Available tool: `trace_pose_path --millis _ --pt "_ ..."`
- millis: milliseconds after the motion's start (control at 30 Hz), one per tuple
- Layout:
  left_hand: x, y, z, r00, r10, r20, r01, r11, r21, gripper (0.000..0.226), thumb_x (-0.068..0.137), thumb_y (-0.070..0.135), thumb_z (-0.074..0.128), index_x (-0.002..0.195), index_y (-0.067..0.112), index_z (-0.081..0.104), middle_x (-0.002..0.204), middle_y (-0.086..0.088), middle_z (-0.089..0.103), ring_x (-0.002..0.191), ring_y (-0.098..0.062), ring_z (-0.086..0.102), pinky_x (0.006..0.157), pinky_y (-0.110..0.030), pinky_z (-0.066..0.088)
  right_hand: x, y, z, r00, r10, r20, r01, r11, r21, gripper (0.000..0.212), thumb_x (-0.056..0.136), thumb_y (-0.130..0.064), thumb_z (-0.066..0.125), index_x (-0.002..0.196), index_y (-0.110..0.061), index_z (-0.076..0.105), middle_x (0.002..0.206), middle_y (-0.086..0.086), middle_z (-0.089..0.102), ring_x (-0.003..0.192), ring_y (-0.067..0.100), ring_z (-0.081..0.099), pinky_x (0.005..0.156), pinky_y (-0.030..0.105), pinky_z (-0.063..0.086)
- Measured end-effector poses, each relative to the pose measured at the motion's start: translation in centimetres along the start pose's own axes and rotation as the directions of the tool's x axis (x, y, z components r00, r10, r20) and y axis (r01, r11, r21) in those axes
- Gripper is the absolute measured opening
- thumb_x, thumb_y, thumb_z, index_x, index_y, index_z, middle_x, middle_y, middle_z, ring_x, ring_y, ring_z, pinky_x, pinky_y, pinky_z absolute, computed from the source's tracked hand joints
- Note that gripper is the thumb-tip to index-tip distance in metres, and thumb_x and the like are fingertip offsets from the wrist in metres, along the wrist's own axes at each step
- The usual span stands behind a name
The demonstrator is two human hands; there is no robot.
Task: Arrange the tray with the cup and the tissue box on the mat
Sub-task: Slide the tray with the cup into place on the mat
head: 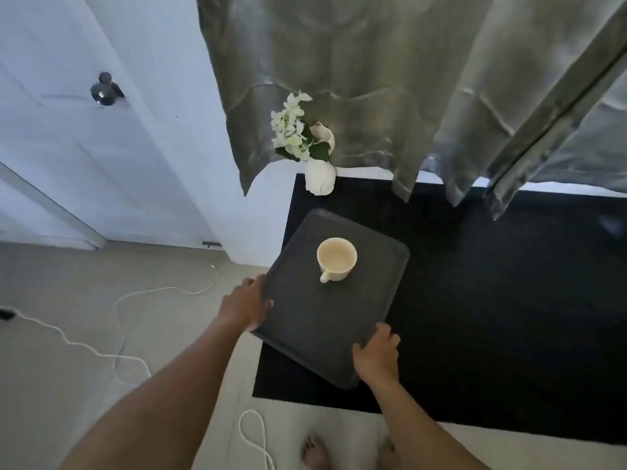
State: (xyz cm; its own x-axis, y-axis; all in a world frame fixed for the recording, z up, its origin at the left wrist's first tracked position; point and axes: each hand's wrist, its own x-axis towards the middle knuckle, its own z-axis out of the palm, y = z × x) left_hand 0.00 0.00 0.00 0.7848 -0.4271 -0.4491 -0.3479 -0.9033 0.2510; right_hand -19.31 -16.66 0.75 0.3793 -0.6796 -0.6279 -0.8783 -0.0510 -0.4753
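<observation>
A dark grey rectangular tray (315, 320) is held over the left part of a black mat (492, 300), turned at an angle. A cream cup (336, 258) stands upright on the tray's far half, handle toward me. My left hand (246, 305) grips the tray's left edge. My right hand (376, 356) grips its near right corner. No tissue box is in view.
A white vase with white flowers (319, 178) stands at the mat's far left corner. Grey curtains (407, 96) hang over the mat's far edge. White cables (135, 300) lie on the beige carpet at left. A white door (84, 130) is at left. My bare feet (315, 452) show below.
</observation>
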Motion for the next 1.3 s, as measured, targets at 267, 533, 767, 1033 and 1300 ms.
trace_pose_path --millis 267,533,767,1033,1300 --pt "1.8 -0.8 1.2 0.994 -0.102 0.048 0.105 0.992 -0.071 0.046 0.097 0.035 0.051 0.135 0.011 0.044 0.132 -0.014 0.055 0.114 -0.037 0.059 0.094 -0.051 0.051 0.1 0.7 0.9 0.983 0.179 0.041 -0.181 0.981 0.069 0.056 0.09 -0.012 0.062 0.137 -0.014 0.034 0.132 0.013 0.049 0.108 0.028 0.058 0.089 0.042 0.053" --pt "2.5 -0.7 1.8 0.992 -0.123 -0.002 0.122 0.988 -0.091 0.036 0.1 0.028 0.045 0.123 0.004 0.059 0.12 -0.015 0.063 0.104 -0.032 0.062 0.086 -0.04 0.048 0.8 1.4 -0.4 0.975 0.197 0.107 -0.207 0.974 0.089 0.039 0.094 -0.013 0.054 0.131 -0.01 0.039 0.12 0.012 0.056 0.099 0.025 0.057 0.087 0.039 0.051" --pt "2.2 2.3 2.2 0.993 -0.111 -0.045 0.104 0.986 -0.132 0.038 0.102 0.029 0.041 0.123 0.003 0.059 0.121 -0.018 0.064 0.108 -0.035 0.061 0.086 -0.041 0.046 2.4 2.4 -3.6 0.978 0.193 0.084 -0.206 0.96 0.19 0.042 0.091 -0.015 0.058 0.13 -0.013 0.042 0.123 0.012 0.055 0.1 0.025 0.057 0.082 0.038 0.051" --pt "1.4 8.5 3.3 0.993 -0.121 0.016 0.121 0.969 -0.217 0.039 0.1 0.027 0.041 0.121 0.001 0.062 0.122 -0.022 0.065 0.113 -0.041 0.059 0.095 -0.043 0.046 5.3 5.1 -9.6 0.98 0.181 0.08 -0.195 0.956 0.221 0.047 0.092 -0.017 0.058 0.135 -0.011 0.042 0.129 0.013 0.055 0.106 0.027 0.056 0.086 0.039 0.05" --pt "3.5 14.1 5.2 0.923 -0.275 0.268 0.382 0.732 -0.565 0.032 0.086 0.025 0.046 0.087 0.003 0.07 0.1 -0.018 0.07 0.092 -0.036 0.066 0.09 -0.048 0.056 9.3 7.2 -16.0 0.975 0.21 0.074 -0.223 0.917 0.331 0.053 0.097 -0.034 0.051 0.144 -0.012 0.04 0.142 0.011 0.049 0.127 0.029 0.049 0.094 0.038 0.041"
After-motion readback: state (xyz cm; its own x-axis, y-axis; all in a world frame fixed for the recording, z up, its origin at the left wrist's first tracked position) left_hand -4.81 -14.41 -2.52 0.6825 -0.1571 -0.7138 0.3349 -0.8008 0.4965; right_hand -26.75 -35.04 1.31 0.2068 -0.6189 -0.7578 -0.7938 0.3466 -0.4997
